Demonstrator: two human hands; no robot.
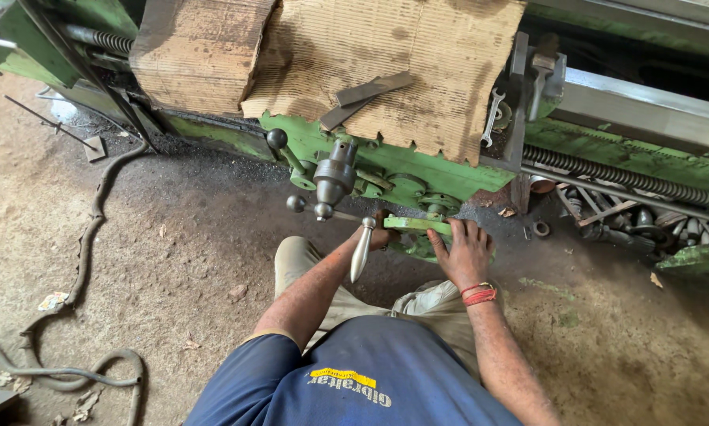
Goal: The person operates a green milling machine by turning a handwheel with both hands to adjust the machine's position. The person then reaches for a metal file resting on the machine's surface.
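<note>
I stand at a green lathe apron (386,162) and look down at its green handwheel (417,225). My right hand (465,252), with a red thread on the wrist, lies over the right rim of the handwheel, fingers curled on it. My left hand (380,235) reaches in at the wheel's left side, close to the shiny metal crank handle (361,251); its fingers are mostly hidden behind that handle. Above sits a grey steel hub with ball-ended levers (332,180).
Torn cardboard sheets (386,63) cover the carriage, with flat steel bars (370,93) and a spanner (492,114) on them. A lead screw (630,177) runs right over a tray of metal scraps (646,225). A hose (86,237) snakes over the dirt floor at left.
</note>
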